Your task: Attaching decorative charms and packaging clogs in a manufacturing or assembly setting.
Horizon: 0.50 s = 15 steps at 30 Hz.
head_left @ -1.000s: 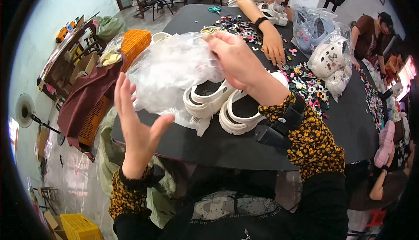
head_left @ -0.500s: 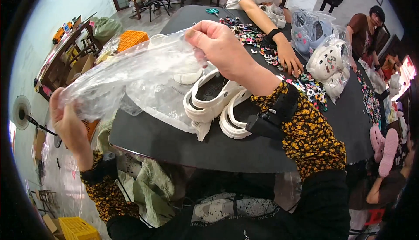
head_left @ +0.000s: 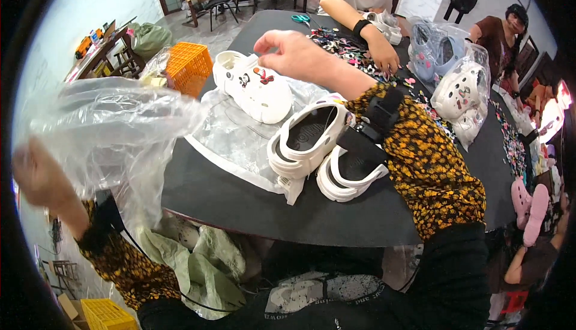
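Note:
At the far left, my left hand (head_left: 45,177) is closed on a clear plastic bag (head_left: 114,120), which billows out beyond the table's left edge. Motion blurs that hand somewhat. My right hand (head_left: 294,57) hovers just above white clogs with colourful charms (head_left: 264,96), its thumb and forefinger apart and nothing visible between them. Those clogs rest on another clear plastic bag (head_left: 231,144) lying flat. Nearer me, below my right wrist, stand a white clog (head_left: 303,144) with a dark insole and a second white clog (head_left: 348,180).
Loose shoe charms (head_left: 348,48) spread over the dark table (head_left: 240,210), near teal-handled scissors (head_left: 301,19). A co-worker's hand (head_left: 383,54) reaches into them. Bagged white clogs (head_left: 462,99) and bagged blue clogs (head_left: 435,51) stand right. An orange crate (head_left: 189,66) is beyond the left edge.
My right hand has let go of the clear bag. My left hand has swung it left and down, uncovering the charm-decorated clogs.

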Tool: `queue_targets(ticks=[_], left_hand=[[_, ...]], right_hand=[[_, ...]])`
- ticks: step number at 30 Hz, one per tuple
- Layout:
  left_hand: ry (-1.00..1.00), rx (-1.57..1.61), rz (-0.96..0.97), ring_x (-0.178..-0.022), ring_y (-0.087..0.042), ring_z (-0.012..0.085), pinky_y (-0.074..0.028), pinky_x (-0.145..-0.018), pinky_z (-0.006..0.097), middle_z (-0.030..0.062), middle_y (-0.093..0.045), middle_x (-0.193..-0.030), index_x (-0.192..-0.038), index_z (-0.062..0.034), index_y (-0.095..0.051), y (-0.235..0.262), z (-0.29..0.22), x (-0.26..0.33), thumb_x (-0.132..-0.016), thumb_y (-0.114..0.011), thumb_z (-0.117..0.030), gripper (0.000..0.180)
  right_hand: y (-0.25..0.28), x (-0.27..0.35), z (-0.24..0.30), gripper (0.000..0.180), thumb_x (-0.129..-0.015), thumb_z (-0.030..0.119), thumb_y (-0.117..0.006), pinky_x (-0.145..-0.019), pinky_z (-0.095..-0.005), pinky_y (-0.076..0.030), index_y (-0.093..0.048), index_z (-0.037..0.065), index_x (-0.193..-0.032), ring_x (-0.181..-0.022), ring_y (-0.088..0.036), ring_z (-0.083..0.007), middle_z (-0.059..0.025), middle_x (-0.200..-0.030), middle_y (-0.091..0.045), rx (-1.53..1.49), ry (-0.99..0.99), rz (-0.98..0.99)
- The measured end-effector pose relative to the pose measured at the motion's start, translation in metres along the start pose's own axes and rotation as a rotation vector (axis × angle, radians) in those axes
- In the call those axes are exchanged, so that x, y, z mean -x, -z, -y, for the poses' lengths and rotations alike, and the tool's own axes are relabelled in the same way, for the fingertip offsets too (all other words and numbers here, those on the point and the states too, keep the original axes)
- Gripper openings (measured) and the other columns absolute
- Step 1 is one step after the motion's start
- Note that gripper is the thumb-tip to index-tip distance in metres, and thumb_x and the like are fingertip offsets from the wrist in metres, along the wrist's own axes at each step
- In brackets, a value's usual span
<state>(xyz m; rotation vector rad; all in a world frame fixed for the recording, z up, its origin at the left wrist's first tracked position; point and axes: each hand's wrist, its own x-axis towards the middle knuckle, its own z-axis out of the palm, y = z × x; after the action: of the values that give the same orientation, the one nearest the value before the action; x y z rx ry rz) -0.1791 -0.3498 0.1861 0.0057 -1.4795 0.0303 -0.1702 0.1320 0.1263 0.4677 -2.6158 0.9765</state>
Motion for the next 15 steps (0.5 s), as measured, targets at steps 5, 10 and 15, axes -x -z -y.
queue_targets(ticks=[5,10,15], left_hand=[[-0.125,0.012,0.488,-0.094,-0.064,0.0340,-0.053,-0.076,0.041,0.0198,-0.063,-0.110,-0.117,-0.0014,-0.053,-0.104,-0.055,0.018,-0.092,-0.049,-0.020,0.031],[-0.228,0.142,0.811,-0.091,-0.062,0.0425,-0.048,-0.081,0.052,0.0272,-0.064,-0.094,-0.101,-0.0013,-0.055,-0.158,-0.087,0.029,-0.087,-0.044,-0.013,0.022],[0.021,0.337,0.984,-0.089,-0.061,0.0451,-0.047,-0.078,0.051,0.0282,-0.064,-0.089,-0.085,0.0025,-0.060,-0.237,-0.054,0.024,-0.083,-0.048,-0.018,0.024]], right_hand=[[-0.027,-0.031,-0.023,0.042,-0.079,0.012,-0.060,-0.095,-0.0386,-0.045,-0.057,-0.003,-0.119,-0.109,-0.057,-0.0333,-0.0213,-0.117,-0.060,0.321,0.123,0.066],[-0.046,-0.056,-0.039,0.046,-0.078,0.011,-0.060,-0.094,-0.0406,-0.045,-0.054,-0.003,-0.121,-0.111,-0.055,-0.0355,-0.0213,-0.117,-0.057,0.393,0.081,0.198],[-0.066,-0.063,-0.025,0.040,-0.076,0.016,-0.067,-0.086,-0.0423,-0.049,-0.057,-0.002,-0.111,-0.106,-0.058,-0.0349,-0.0226,-0.115,-0.056,0.507,0.019,0.358]])
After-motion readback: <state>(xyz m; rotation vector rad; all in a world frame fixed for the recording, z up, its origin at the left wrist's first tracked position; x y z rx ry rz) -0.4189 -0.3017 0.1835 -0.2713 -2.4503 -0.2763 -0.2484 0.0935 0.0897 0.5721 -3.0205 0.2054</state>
